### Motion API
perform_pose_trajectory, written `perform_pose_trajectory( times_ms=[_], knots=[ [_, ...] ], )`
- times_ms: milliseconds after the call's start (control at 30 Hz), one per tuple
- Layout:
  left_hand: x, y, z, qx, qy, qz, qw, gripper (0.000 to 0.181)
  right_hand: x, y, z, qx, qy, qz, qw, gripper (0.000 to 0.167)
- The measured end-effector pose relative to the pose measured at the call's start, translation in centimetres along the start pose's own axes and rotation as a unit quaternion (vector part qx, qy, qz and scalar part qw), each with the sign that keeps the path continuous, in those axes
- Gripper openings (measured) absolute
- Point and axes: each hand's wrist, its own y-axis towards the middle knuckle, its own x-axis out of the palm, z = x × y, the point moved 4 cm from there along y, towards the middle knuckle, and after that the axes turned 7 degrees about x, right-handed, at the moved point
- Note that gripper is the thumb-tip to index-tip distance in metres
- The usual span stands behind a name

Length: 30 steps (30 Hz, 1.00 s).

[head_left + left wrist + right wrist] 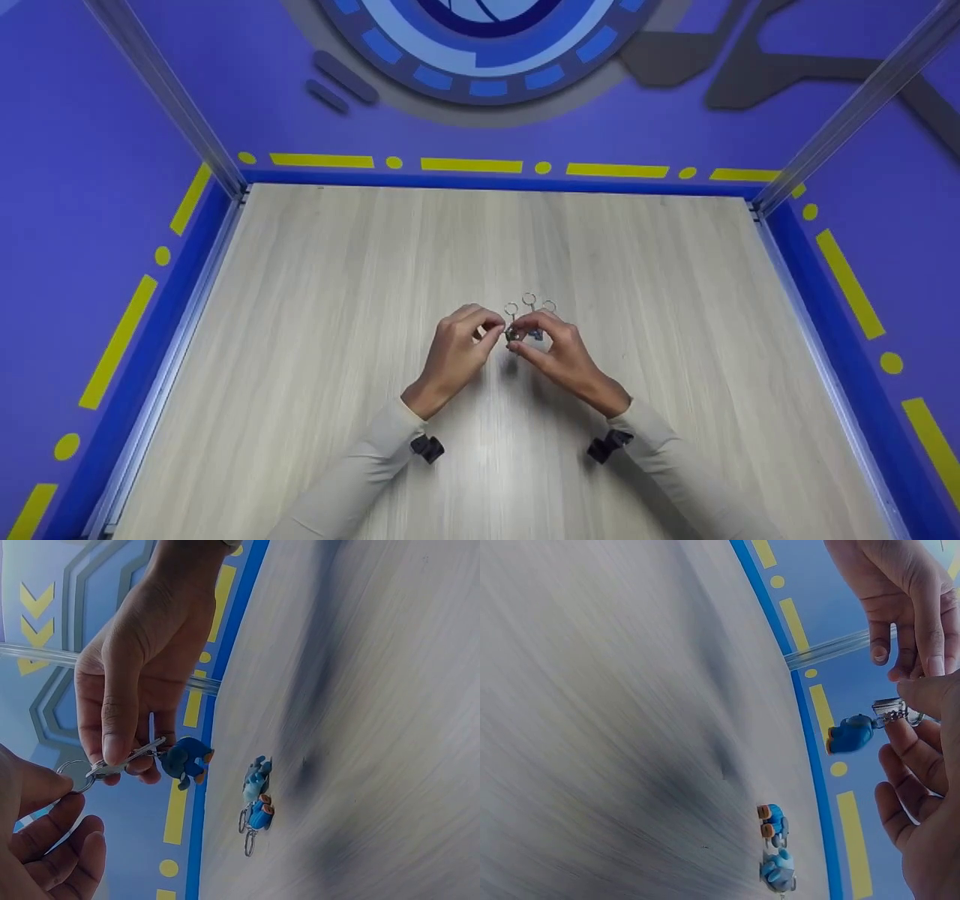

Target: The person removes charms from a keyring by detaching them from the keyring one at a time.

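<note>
My right hand (559, 352) pinches the silver metal fittings (889, 709) of a keychain between thumb and fingers. From these hangs a small blue animal figure (186, 759) with orange feet, held above the table. Thumb and index finger of my left hand (461, 349) pinch the keychain's split ring (75, 774), as the left wrist view shows. Two more figure keychains lie on the table: a blue one (772, 823) with orange feet, and a lighter blue-grey one (779, 871). Whether a key is among the held metal pieces is too small to tell.
Just beyond the hands, metal rings (529, 298) show in the head view. The pale wood-grain table (337, 262) is bounded by blue panels (150, 300) with yellow marks at the back and sides. Metal posts (169, 90) stand at the back corners.
</note>
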Motion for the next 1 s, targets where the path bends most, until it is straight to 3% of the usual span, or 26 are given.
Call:
perform_pose_trajectory(
  times_ms=[300, 667, 867, 1000],
  knots=[
    [-0.09, 0.02, -0.02, -0.008, -0.009, 0.003, 0.9999, 0.009, -0.26, 0.06, 0.13, -0.004, -0.002, 0.010, 0.9999, 0.024],
    [-0.18, 0.06, -0.12, -0.018, -0.025, 0.008, 0.9995, 0.008, -0.52, 0.20, 0.01, 0.032, 0.008, 0.026, 0.9991, 0.018],
    [-0.14, 0.03, -0.14, -0.025, -0.044, -0.001, 0.9987, 0.008, -0.62, 0.26, -0.45, 0.016, 0.032, 0.030, 0.9989, 0.015],
    [-0.18, 0.10, -0.08, -0.027, -0.057, 0.001, 0.9980, 0.008, -0.79, 0.34, -0.61, 0.029, 0.052, 0.017, 0.9981, 0.014]
  ],
)
